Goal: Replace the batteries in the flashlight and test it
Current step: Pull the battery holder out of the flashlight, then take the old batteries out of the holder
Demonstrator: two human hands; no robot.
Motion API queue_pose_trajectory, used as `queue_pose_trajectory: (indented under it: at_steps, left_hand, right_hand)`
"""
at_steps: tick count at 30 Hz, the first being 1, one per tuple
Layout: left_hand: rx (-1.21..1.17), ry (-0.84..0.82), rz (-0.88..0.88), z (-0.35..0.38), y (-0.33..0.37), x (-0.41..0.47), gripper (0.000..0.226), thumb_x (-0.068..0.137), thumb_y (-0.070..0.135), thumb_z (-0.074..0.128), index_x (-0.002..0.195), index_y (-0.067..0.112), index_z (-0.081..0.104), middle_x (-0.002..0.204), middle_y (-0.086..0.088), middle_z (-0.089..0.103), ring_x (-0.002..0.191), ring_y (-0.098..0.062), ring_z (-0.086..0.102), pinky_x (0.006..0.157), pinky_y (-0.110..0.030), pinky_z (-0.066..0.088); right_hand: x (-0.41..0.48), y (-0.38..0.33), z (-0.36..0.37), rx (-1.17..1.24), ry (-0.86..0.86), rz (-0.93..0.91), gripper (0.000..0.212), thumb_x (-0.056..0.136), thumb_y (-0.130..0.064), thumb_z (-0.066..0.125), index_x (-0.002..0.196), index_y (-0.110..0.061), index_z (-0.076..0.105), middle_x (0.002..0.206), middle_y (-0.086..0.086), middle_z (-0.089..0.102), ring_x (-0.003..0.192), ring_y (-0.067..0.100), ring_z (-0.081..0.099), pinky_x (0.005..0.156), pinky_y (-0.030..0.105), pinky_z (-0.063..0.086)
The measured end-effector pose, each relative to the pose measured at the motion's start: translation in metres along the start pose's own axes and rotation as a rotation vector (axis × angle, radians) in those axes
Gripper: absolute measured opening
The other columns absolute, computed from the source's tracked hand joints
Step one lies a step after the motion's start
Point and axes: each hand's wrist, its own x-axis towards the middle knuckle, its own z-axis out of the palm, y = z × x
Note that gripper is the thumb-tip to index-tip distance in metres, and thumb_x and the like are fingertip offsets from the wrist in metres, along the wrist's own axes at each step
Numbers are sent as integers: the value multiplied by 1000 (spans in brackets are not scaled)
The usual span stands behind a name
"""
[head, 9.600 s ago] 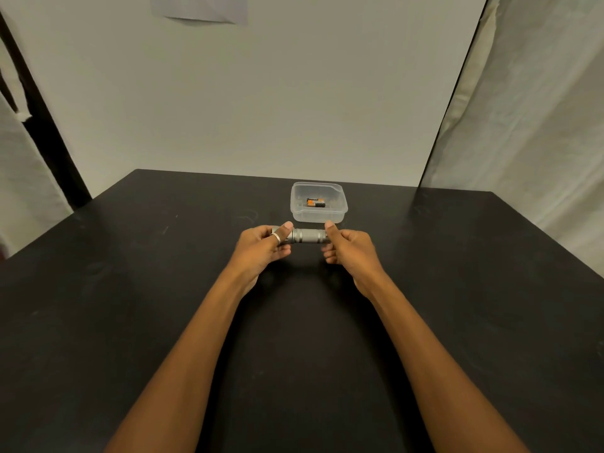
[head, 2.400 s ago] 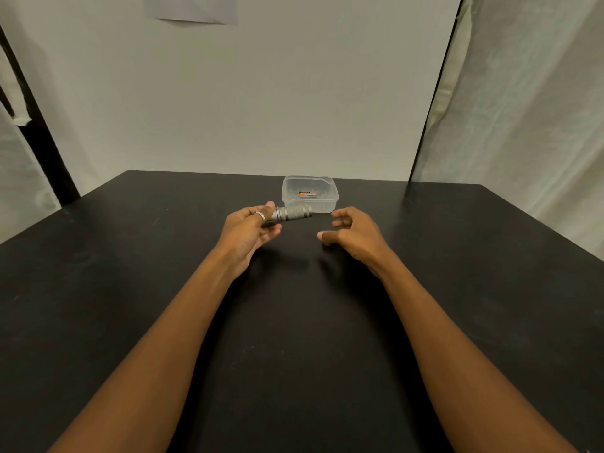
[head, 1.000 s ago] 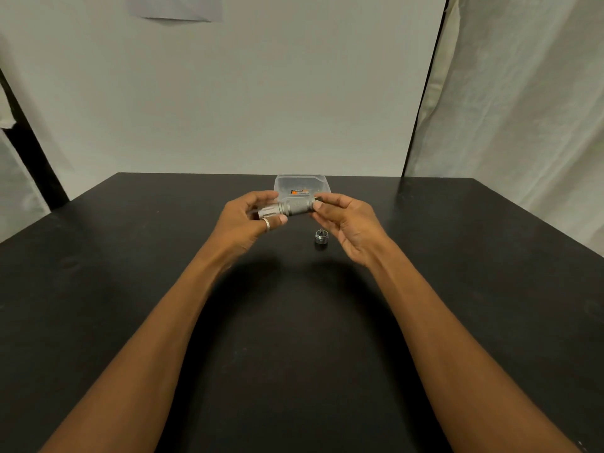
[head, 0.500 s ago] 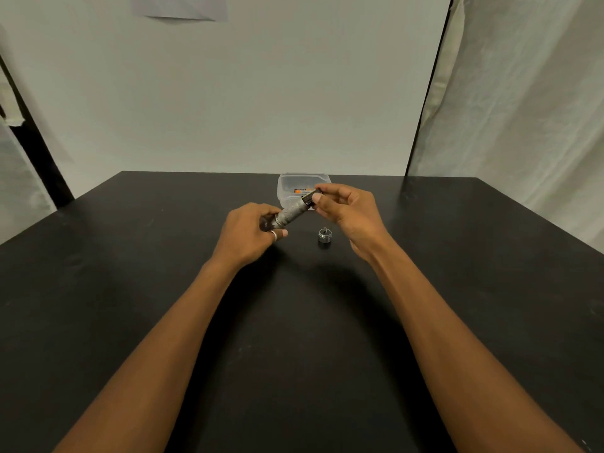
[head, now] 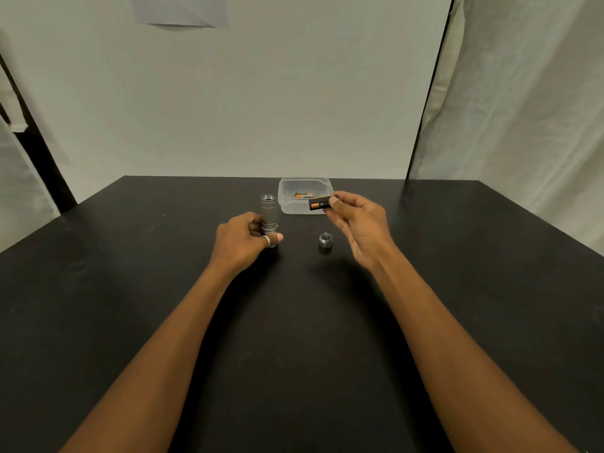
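Note:
The silver flashlight body (head: 269, 211) stands upright on the black table (head: 130, 289) with its open threaded end up. My left hand (head: 243, 238) grips its lower part. My right hand (head: 354, 220) holds a black and orange battery holder (head: 319, 203) between thumb and fingers, just right of the flashlight and in front of the container. The unscrewed tail cap (head: 325, 240), spring up, lies on the table between my hands.
A clear plastic container (head: 289, 204) with spare orange and black batteries (head: 302, 195) sits behind the flashlight near the table's far edge. A white wall stands behind the table, and curtains hang at both sides.
The tail cap came off and was set on the table. My right hand drew the battery holder out of the flashlight. My left hand stood the flashlight upright.

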Motion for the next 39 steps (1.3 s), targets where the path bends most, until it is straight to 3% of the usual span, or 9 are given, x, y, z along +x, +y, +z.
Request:
queue_pose_trajectory:
  at_steps: [6,9,12,16,22,25,28,34,39]
  left_hand:
    - [39,-22,-6,3,-4,1,80,70,50,88,135,18,54,133,-3,63,118,-21,59,94,-29,46]
    - [12,212,73,5,4,-4,100,70,66,80,148,20,36,142,-4,46,133,-23,42,104,-37,43]
    - [-49,474,285,6,18,-7,62,87,63,66,133,25,47,120,7,52,109,-13,52,86,-27,49]
    - [-67,413,497,19,39,-13,18,99,42,58,102,25,64,95,11,64,81,-6,62,68,-29,55]
    - [-422,85,146,44,55,-20,30,105,32,52,123,15,70,106,2,73,94,-11,72,77,-27,63]
    - [-821,-144,-115,46,62,-21,29,108,24,45,119,13,70,108,-6,77,101,-17,73,88,-28,60]
    - [-1019,-287,-194,43,60,-22,29,107,19,47,116,4,70,108,-15,78,102,-21,75,89,-29,60]
    - [-1044,-241,-227,40,50,-19,22,104,9,53,109,1,73,101,-15,79,97,-22,76,80,-24,60]
    - [-1043,-181,-261,41,46,-16,20,102,7,55,103,6,75,89,-5,79,77,-9,74,80,-26,61]
  right_hand:
    - [-1,-3,1,26,-24,8,18,93,1,70,111,-1,71,113,16,76,107,24,75,92,30,61]
    - [-1,-4,-1,20,-29,12,19,93,-3,71,112,-1,71,112,17,77,105,25,76,89,30,61]
    - [-1,-5,-2,-31,-19,17,22,93,-13,74,113,-5,71,109,14,78,100,22,77,81,27,61]
    - [-2,-6,-1,-130,4,2,30,91,-24,77,115,-7,70,104,7,80,96,19,77,74,28,56]
    - [-7,-11,1,-156,-79,-45,23,91,-27,78,105,-11,69,99,8,80,81,15,74,65,26,53]
    - [-9,-11,5,-206,-145,-68,16,92,-21,77,101,-9,71,93,9,78,78,16,72,66,26,55]
    - [-9,-7,10,-316,-168,-120,15,91,-19,78,100,-7,75,90,11,76,75,16,70,68,27,57]
    - [-9,-5,9,-604,-188,-267,33,87,-23,81,115,-12,68,113,3,71,80,17,75,79,35,63]
    - [-14,-6,9,-889,-313,-393,50,74,-23,91,117,-21,64,116,-12,66,100,5,69,83,24,59]
